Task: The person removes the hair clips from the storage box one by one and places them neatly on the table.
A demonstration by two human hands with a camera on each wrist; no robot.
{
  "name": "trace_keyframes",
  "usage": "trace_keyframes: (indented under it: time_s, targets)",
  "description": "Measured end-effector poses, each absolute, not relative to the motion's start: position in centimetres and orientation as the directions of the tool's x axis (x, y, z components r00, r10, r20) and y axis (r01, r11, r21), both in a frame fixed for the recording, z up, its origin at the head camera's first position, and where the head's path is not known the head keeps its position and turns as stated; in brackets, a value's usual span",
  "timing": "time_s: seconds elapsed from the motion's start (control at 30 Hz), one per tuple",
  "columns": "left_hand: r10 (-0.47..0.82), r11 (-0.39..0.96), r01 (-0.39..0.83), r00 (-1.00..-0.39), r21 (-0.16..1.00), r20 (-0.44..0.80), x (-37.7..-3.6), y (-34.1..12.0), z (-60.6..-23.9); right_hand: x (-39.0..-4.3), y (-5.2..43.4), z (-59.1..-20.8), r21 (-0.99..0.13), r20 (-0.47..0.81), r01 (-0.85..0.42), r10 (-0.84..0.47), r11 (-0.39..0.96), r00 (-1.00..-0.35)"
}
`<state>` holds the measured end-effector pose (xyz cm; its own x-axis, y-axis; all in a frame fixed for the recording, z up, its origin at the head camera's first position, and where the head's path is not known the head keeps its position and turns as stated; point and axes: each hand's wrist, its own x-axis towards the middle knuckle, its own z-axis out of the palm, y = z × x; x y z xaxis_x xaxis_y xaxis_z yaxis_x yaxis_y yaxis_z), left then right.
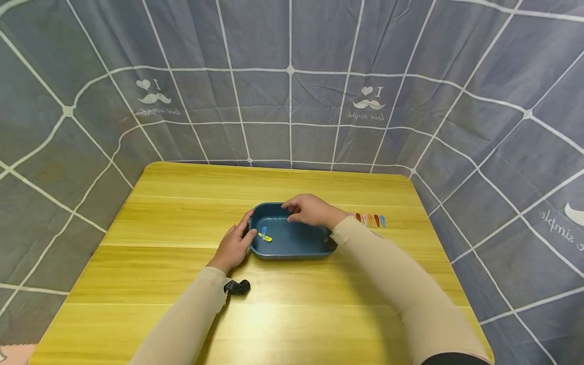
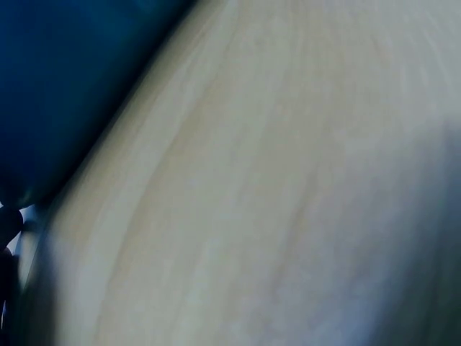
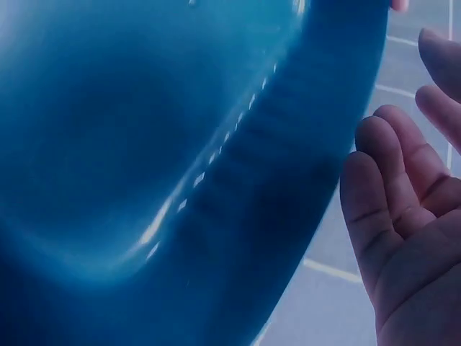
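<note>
My left hand (image 1: 234, 247) rests relaxed against the blue tray's (image 1: 292, 242) left rim; my right hand (image 1: 306, 210) hovers released over its far rim, mid-surface (image 1: 182, 218).

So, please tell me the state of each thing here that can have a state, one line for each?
Blue tray: upright on the table, holding two clips.
Yellow and blue clips: lying crossed inside the tray, near its left end.
Row of hair clips: lying on the table, right of the tray.
Left hand: fingers touching the tray's left end.
Right hand: hovering over the tray's far rim, fingers relaxed, holding nothing.
</note>
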<state>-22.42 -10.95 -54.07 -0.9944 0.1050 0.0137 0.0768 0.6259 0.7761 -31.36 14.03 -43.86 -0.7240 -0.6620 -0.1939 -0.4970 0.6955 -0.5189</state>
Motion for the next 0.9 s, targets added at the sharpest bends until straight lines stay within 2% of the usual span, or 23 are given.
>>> trace_keyframes:
  time_s: [0.37,0.9]
  targets:
    - [0.103,0.637,0.068,-0.995,0.768,0.003,-22.5,-11.0,-54.2,-31.2,10.5,-45.0,-0.472,-0.276,-0.577,-0.733,0.666,-0.621]
    - [0.116,0.642,0.098,-0.993,0.76,0.03,-22.5,-11.1,-54.3,-31.0,7.3,-48.5,-0.363,-0.369,-0.62,-0.718,0.696,-0.59]
